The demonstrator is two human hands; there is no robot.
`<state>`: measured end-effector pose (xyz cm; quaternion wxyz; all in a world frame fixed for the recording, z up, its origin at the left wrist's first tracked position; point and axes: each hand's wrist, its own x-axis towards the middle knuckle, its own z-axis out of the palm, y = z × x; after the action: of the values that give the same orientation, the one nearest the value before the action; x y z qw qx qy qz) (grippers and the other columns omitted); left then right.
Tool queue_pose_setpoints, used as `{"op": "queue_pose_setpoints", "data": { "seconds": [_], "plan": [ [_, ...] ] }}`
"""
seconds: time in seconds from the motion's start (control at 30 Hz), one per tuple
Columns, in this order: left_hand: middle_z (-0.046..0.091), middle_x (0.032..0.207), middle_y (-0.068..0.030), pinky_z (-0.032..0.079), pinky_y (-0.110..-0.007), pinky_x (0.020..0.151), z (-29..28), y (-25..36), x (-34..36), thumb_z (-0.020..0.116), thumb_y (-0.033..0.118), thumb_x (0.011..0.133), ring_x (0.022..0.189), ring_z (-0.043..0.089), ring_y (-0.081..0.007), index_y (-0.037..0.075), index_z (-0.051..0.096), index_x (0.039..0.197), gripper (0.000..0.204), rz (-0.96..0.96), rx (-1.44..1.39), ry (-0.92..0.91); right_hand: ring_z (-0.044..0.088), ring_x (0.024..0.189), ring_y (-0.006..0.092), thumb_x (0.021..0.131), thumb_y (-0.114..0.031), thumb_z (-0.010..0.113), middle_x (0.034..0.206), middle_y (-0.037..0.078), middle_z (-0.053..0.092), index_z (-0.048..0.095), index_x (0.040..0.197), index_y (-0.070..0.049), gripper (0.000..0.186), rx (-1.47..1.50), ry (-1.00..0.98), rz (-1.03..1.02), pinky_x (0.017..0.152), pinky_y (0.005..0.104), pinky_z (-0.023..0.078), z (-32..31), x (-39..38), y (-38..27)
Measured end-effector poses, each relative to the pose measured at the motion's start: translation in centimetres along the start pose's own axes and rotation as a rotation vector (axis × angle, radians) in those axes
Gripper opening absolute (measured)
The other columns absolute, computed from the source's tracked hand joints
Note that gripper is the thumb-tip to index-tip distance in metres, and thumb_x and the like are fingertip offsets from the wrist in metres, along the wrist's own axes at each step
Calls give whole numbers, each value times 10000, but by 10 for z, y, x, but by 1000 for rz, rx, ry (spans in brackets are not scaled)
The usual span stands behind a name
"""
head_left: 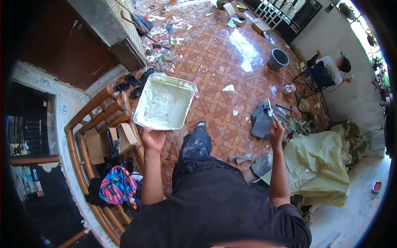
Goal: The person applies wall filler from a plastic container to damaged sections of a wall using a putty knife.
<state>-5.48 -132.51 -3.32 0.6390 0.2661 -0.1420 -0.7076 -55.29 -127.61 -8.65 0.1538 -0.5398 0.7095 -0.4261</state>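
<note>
My left hand (152, 139) grips the near rim of a square white tub (181, 103), held out in front of me. Pale, creamy paste is smeared over the tub's walls and bottom. Out to the right, my right hand (276, 132) is closed round the handle of a thin, knife-like tool (270, 108). Its blade points away from me and has white stuff on it; its exact kind is too small to tell. Beyond that blade, a dark grey slab (261, 122) lies on the floor.
A wooden bench (76, 142) on my left bears boxes and a colourful backpack (118, 185). Scraps litter the tiled floor (215, 58). A dark bucket (278, 59) stands ahead right, near a seated person (331, 68). Yellowish sheeting (316, 161) covers a heap at right.
</note>
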Motion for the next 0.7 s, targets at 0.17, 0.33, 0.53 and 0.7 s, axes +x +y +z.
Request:
{"op": "queue_pose_setpoints", "data": {
  "seconds": [0.17, 0.33, 0.53, 0.7],
  "plan": [
    [441, 1366, -163, 478, -617, 898, 8, -2, 141, 562, 218, 663, 1216, 473, -387, 104, 298, 1423, 813, 20, -88, -9, 541, 547, 262, 844, -34, 521, 718, 147, 608, 619, 1164, -33, 335, -177, -48, 1, 527, 337, 406, 45, 86, 62],
    [472, 1345, -150, 478, -564, 909, 51, 2, 286, 551, 265, 651, 1196, 500, -367, 97, 347, 1404, 798, -7, -15, 37, 605, 952, 376, 822, -233, 571, 986, 189, 660, 657, 1096, -72, 329, -466, -88, 318, 891, 433, 452, 40, 61, 163],
    [528, 1269, -176, 539, -550, 800, 101, 9, 438, 543, 266, 669, 1087, 569, -387, 54, 399, 1346, 724, -6, 32, 86, 636, 954, 346, 760, -170, 589, 1000, 191, 671, 691, 1054, -84, 324, -463, -4, 1036, 846, 413, 486, 56, 43, 149],
    [540, 1256, -172, 540, -543, 795, 113, -7, 559, 524, 279, 688, 1085, 567, -387, 50, 424, 1329, 688, 18, -22, 68, 625, 970, 373, 747, -209, 600, 1001, 197, 669, 699, 1026, -76, 325, -494, -289, 1083, 879, 416, 477, 102, 104, 168]
  ]
}}
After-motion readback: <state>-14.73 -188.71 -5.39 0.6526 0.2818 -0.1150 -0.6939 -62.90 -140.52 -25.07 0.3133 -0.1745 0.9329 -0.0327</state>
